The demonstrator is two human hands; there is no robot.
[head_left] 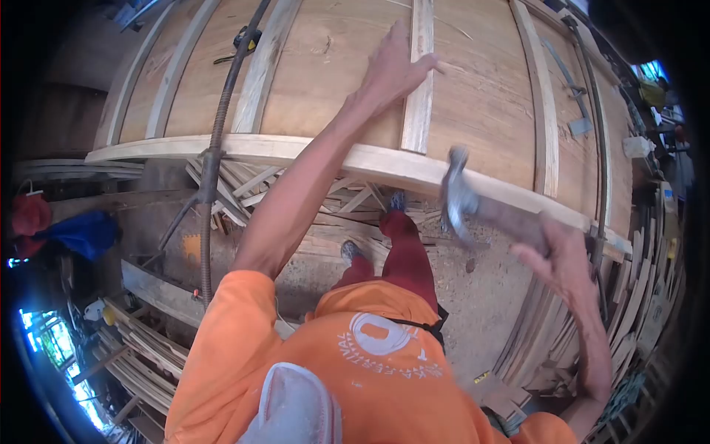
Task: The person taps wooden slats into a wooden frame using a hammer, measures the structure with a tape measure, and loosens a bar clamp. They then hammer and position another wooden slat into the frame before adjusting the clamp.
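My left hand (392,68) lies along a wooden slat (418,118) on the plywood panel (325,66). Its thumb crosses over the slat, while the fingers run along the slat's left side and hold it; the fingertips are blurred. In my right hand (566,263) is a claw hammer (462,196), gripped by its handle and smeared by motion. The hammer's head hangs near the panel's front wooden rail (370,161), apart from the slat. I cannot make out a nail.
More slats (255,66) cross the panel. A long bar clamp (214,148) spans its left part, with a tape measure (248,38) beside it. At right lies a metal square (579,124) near another clamp (592,89). Offcuts (347,222) litter the floor; stacked strips (636,296) stand right.
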